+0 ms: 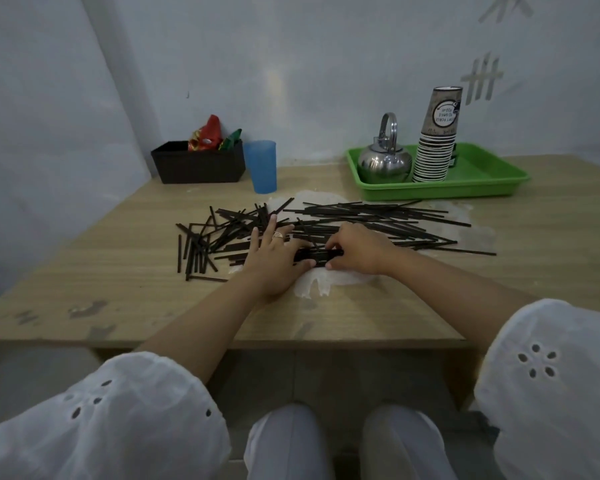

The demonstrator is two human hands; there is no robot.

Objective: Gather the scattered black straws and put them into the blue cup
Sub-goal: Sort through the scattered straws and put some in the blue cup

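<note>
Several black straws (361,216) lie scattered across the middle of the wooden table (118,271), from left to far right. The blue cup (261,166) stands upright behind them, empty as far as I can see. My left hand (274,261) lies on the pile with fingers spread flat, thumb against a small bundle of straws (317,253). My right hand (357,249) curls its fingers and thumb round the right part of that same bundle, low on the table.
A black box (198,164) with red and green packets stands left of the cup. A green tray (482,183) at the back right holds a steel kettle (383,161) and a stack of paper cups (435,143). Walls close the back and left.
</note>
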